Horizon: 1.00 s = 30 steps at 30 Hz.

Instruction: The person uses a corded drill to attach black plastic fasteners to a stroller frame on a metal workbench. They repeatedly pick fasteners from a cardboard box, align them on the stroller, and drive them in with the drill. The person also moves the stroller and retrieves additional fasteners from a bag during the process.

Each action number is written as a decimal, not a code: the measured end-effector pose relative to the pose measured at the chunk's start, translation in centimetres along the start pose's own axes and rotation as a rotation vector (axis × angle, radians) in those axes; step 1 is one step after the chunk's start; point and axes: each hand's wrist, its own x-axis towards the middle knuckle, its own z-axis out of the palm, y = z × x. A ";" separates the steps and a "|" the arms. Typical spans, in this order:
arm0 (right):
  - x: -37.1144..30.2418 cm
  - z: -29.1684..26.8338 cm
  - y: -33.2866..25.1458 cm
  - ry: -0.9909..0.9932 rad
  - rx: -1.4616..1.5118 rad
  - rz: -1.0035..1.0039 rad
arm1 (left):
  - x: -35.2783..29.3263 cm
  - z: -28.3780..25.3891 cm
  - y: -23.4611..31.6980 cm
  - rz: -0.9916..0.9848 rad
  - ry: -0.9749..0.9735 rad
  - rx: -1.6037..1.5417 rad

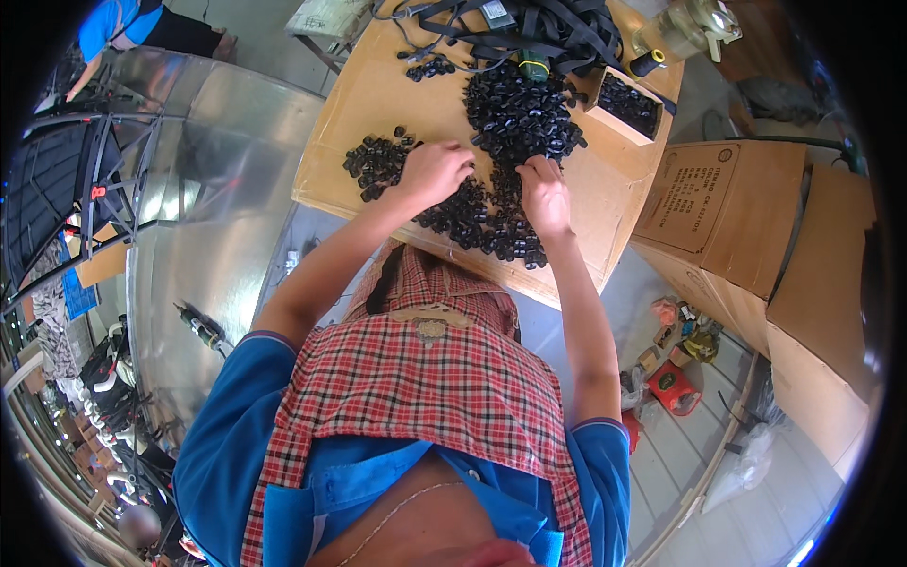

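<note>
Small black plastic pieces (520,113) lie heaped on the cardboard-covered table (331,123) in front of me. My left hand (435,175) is over the near part of the heap, its fingers curled together at the tips. A looser cluster of the same pieces (373,163) lies just left of it. To the right, my right hand (545,197) is closed with its fingertips pinched at the heap's edge. Whatever either hand pinches is too small or hidden to make out. More pieces spread along the table's near edge, between and below my hands.
Black straps (557,28) are tangled at the table's far side. An open carton of black pieces (625,106) and a yellow-and-black tool (646,63) stand far right. Large cardboard boxes (718,203) rise on the right; a metal-topped bench (217,161) is left. Another person (123,28) is far left.
</note>
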 end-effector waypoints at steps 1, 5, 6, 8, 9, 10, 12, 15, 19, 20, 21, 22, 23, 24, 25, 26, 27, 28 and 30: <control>0.1 0.2 0.0 0.000 -0.013 0.004 | 0.6 0.6 0.4 -0.015 -0.052 0.022; 0.2 0.2 -0.4 0.013 -0.051 0.027 | 2.9 1.7 1.5 -0.130 -0.173 0.097; 0.1 0.2 -0.4 0.005 -0.075 0.040 | 3.1 1.9 1.5 -0.132 -0.174 0.089; 0.1 0.3 -0.3 -0.006 -0.123 0.069 | 3.5 1.9 1.5 -0.130 -0.174 0.079; 0.2 0.3 -0.2 -0.005 -0.130 0.064 | 3.4 1.9 1.3 -0.129 -0.127 0.018; 0.2 0.4 -0.2 -0.004 -0.139 0.063 | 3.2 1.7 1.2 -0.126 -0.084 -0.044; 0.0 0.2 -0.1 0.018 -0.105 0.099 | 2.9 1.7 0.9 -0.111 -0.022 -0.159; 0.0 -0.3 -0.6 0.064 0.102 0.233 | 2.7 1.8 0.4 -0.088 0.040 -0.279; -0.7 -1.5 -1.7 0.057 0.463 0.414 | 1.8 0.5 1.3 -0.098 0.029 -0.458; -1.0 -2.1 -2.4 0.017 0.519 0.458 | 1.5 0.1 1.6 -0.113 0.002 -0.528; -1.2 -2.4 -3.0 -0.023 0.575 0.501 | 0.9 -0.3 1.9 -0.147 -0.023 -0.663; -1.8 -2.1 -3.4 -0.003 0.713 0.493 | 0.3 -1.0 2.4 -0.173 -0.053 -0.800; -2.0 -1.8 -4.1 0.013 0.779 0.517 | -0.5 -1.4 2.6 -0.207 -0.081 -0.935; -2.3 -2.2 -4.8 -0.031 0.728 0.539 | -1.3 -1.4 2.7 -0.242 -0.145 -1.060; -2.3 -2.7 -5.8 -0.075 0.679 0.560 | -2.2 -1.9 3.0 -0.271 -0.192 -1.121; -2.8 -2.3 -6.1 -0.094 0.717 0.579 | -3.0 -2.1 3.2 -0.311 -0.218 -1.145; -3.2 -1.8 -6.3 -0.113 0.755 0.597 | -3.7 -2.2 3.4 -0.351 -0.244 -1.169; -3.1 -2.0 -7.1 -0.108 0.797 0.635 | -4.2 -2.4 3.4 -0.346 -0.267 -1.263; -3.7 -1.2 -7.5 -0.107 0.833 0.639 | -5.1 -2.7 3.6 -0.346 -0.257 -1.280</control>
